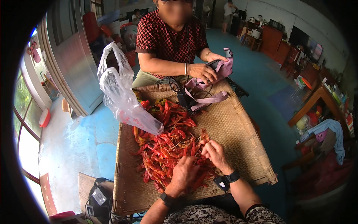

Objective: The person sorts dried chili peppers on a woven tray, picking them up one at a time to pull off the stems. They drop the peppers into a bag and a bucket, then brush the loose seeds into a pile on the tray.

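A heap of red dried chili peppers [164, 151] lies on a woven bamboo tray [238, 138] in front of me. My right hand [217, 155] is closed at the heap's right side, its fingers pinching a brownish-red chili pepper [204, 136] raised above the tray. Just left of it, my left hand [184, 174] rests low over the peppers with its fingers curled in. What those fingers hold, if anything, is hidden behind the hand. Each of my wrists carries a dark band.
Across the tray, a person [169, 41] handles a pink strap [210, 99] with a dark device and cables. A clear plastic bag [125, 97] lies over the peppers' left edge. A metal door [72, 52] stands at left; wooden furniture [320, 108] lines the right.
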The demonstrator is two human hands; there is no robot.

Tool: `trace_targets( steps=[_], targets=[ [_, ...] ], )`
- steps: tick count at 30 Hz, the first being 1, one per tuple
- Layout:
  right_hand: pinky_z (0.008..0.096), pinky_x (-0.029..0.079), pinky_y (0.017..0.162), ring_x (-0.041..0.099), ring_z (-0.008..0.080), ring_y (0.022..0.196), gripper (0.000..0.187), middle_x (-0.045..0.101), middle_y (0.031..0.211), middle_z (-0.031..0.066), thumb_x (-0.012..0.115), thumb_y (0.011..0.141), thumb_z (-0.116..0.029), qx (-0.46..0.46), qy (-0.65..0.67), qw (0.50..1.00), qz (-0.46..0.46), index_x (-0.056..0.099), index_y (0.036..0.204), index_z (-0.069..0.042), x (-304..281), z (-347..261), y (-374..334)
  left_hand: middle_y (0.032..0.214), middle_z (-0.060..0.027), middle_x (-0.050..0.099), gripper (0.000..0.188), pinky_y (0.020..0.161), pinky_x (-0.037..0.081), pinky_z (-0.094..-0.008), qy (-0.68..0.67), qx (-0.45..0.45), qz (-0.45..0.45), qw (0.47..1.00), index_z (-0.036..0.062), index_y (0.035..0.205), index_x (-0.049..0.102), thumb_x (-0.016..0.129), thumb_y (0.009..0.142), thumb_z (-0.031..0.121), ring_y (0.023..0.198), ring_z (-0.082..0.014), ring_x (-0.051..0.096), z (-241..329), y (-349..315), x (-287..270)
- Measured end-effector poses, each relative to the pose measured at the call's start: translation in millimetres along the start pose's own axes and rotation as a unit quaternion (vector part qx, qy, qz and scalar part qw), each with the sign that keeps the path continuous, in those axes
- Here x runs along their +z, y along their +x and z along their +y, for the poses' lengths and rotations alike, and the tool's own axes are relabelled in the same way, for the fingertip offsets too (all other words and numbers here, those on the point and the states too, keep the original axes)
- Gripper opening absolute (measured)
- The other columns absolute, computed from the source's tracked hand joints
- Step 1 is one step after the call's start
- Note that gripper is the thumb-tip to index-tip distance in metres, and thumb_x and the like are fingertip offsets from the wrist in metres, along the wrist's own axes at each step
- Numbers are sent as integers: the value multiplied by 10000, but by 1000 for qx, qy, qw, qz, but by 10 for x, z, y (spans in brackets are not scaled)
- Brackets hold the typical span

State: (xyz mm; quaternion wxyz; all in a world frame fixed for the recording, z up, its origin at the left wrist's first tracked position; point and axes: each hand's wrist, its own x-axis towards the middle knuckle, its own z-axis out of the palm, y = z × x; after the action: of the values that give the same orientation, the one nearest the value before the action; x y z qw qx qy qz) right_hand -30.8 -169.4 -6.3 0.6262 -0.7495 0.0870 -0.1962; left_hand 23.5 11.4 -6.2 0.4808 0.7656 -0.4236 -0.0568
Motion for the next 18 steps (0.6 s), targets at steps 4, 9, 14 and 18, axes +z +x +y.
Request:
trace_targets(
  steps=[4, 9, 14, 18],
  targets=[
    [138, 294, 403, 376, 3, 499, 310, 506, 647, -56, 460, 995, -356, 26, 207, 967, 146, 606, 1043, -88, -306, -80, 74, 1179, -135, 516, 460, 911, 436, -395, 180, 87, -94, 975, 68, 1169, 558, 721, 763, 208, 1123, -312, 477, 100, 145, 104],
    [191, 310, 474, 402, 35, 555, 266, 466, 678, -71, 538, 961, -340, -40, 464, 853, 237, 580, 1094, -114, -1104, 131, 106, 1328, -156, 429, 536, 1000, 361, -479, 243, 164, -98, 951, 85, 1241, 513, 689, 794, 322, 1249, -353, 379, 17, 411, 390],
    [217, 410, 530, 490, 103, 629, 253, 533, 776, 12, 594, 929, -261, -80, 581, 780, 216, 618, 1104, -80, -1458, 289, 75, 1379, -198, 391, 624, 1057, 288, -542, 284, 174, -144, 932, 105, 1286, 495, 668, 797, 451, 1301, -410, 321, -138, 573, 598],
    [234, 412, 560, 494, 119, 661, 311, 551, 805, 28, 617, 913, -268, -99, 607, 765, 189, 604, 1127, -43, -1461, 257, 97, 1356, -209, 418, 632, 1059, 287, -541, 265, 189, -160, 932, 102, 1284, 500, 666, 793, 463, 1291, -420, 336, -218, 591, 672]
  ],
)
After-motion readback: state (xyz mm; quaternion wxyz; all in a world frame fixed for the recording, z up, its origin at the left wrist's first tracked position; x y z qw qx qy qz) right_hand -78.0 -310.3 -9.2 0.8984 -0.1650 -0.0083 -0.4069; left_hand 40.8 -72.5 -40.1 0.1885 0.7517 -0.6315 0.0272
